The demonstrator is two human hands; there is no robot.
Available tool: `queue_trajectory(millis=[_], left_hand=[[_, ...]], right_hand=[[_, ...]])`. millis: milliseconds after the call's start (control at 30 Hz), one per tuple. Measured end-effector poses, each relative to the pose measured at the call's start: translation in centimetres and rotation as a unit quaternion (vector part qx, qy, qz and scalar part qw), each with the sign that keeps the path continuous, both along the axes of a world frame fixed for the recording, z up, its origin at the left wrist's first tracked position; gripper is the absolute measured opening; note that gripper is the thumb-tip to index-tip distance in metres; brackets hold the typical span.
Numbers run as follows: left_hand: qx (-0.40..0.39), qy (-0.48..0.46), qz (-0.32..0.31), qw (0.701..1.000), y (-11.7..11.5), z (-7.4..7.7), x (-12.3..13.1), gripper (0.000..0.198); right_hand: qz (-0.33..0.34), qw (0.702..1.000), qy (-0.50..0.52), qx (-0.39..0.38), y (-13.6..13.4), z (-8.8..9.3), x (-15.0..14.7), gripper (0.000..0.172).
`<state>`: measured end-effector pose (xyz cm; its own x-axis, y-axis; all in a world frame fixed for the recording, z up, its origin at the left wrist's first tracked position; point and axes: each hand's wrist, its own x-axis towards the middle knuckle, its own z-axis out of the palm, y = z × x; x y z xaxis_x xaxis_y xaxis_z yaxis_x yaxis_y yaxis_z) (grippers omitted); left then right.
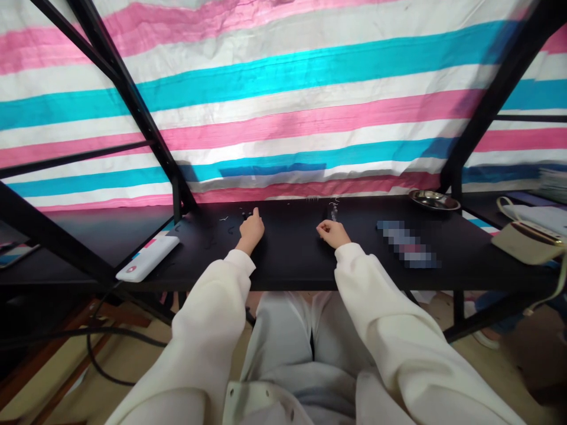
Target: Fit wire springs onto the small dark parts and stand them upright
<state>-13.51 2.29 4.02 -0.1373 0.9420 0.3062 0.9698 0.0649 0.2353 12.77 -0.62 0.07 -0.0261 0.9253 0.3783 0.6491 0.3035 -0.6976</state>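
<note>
My left hand (252, 229) is over the black tabletop (287, 254), its index finger stretched forward and the other fingers partly curled. Close to that fingertip are tiny dark and pale pieces (246, 215), too small to name. My right hand (333, 232) is closed in a pinch, thumb against fingers; whatever is between them is too small to make out. Just beyond it lies a cluster of small clear or whitish bits (333, 211). A row of thin pale pieces (312, 199) runs along the back edge.
At the left lies a white oblong device (148, 258); a shiny metal dish (434, 200) stands back right. A blurred-out flat item (407, 244) is right of my right hand. A beige bag (527, 242) sits farther right. Black frame posts (142, 118) and a striped sheet (310, 118) bound the table.
</note>
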Motion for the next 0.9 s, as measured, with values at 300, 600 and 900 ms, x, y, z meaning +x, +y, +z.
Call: queue_trajectory(millis=[300,600,900], left_hand=[[0.03,-0.203,-0.126,0.971,0.1,-1.0,1.2,0.018],[-0.04,-0.488,-0.316,0.813,-0.9,-2.6,7.6,0.017],[-0.05,-0.504,-0.322,0.8,-2.9,-3.4,8.0,0.023]], right_hand=[[0.105,0.97,0.209,-0.063,0.5,-0.5,-0.9,0.016],[0.175,0.865,0.428,-0.194,0.1,0.1,-1.5,0.036],[0.142,0.886,0.417,-0.146,0.6,-0.3,-1.4,0.036]])
